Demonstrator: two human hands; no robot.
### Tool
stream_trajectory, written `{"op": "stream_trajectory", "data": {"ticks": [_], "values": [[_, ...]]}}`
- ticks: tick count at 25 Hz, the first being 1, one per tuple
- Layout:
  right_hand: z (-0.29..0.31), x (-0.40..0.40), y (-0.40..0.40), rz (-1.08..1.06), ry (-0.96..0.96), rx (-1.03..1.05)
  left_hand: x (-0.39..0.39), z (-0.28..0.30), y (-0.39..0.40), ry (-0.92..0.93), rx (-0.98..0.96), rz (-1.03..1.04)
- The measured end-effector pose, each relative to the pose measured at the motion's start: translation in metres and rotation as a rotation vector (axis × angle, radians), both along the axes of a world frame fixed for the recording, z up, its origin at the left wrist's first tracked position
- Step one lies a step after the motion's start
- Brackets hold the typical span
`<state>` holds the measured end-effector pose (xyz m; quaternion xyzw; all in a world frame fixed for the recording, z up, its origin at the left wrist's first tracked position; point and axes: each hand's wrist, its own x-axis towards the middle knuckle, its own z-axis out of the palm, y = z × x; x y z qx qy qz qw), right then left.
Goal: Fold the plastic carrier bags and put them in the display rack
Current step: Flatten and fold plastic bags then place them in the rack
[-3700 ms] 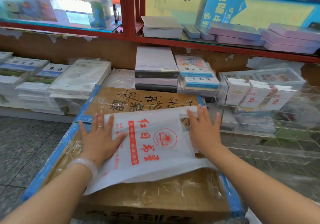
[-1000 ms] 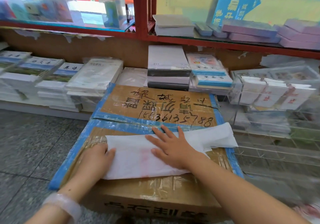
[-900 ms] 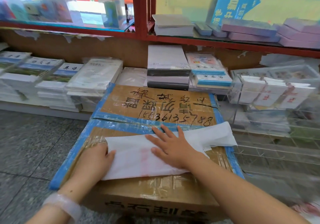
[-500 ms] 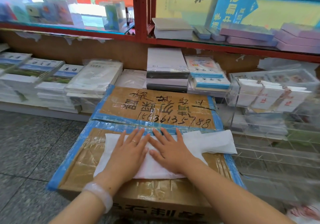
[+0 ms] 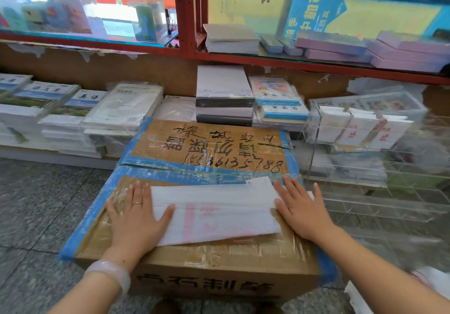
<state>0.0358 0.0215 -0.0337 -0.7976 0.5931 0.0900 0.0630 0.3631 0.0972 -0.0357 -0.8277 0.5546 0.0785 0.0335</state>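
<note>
A white plastic carrier bag with faint red print lies folded into a long strip on top of a taped cardboard box. My left hand lies flat on the strip's left end, fingers straight, thumb over the plastic. At the right end my right hand presses flat with spread fingers. A clear acrylic display rack stands to the right of the box; its top compartment holds several folded white bags.
Stacks of books and wrapped paper line the low shelf behind the box. A red-framed glass shelf hangs above. Grey stone floor lies to the left. More white bags sit at the bottom right.
The bag went from spread open to a narrow folded strip. In the last half second my hands slid apart from its middle to its two ends, and the loose right tail is flattened.
</note>
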Motion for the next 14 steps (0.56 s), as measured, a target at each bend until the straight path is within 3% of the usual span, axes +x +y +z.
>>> {"op": "stream_trajectory", "data": {"ticks": [2,4,7,10,14], "values": [[0.011,-0.012,0.002,-0.058,0.059,0.012,0.003,0.009,-0.005,0.025,0.063,-0.009],[0.027,-0.018,0.001,-0.069,0.112,0.02,0.015,0.027,-0.013,0.032,0.007,-0.098],[0.056,-0.014,0.01,0.195,-0.09,-0.009,0.035,0.047,-0.011,0.193,-0.247,-0.385],[0.063,0.008,0.031,0.476,-0.149,0.122,0.039,0.041,0.012,0.436,-0.128,-0.536],[0.049,0.015,0.036,0.467,-0.185,0.119,0.042,0.031,0.017,0.471,-0.029,-0.504]]}}
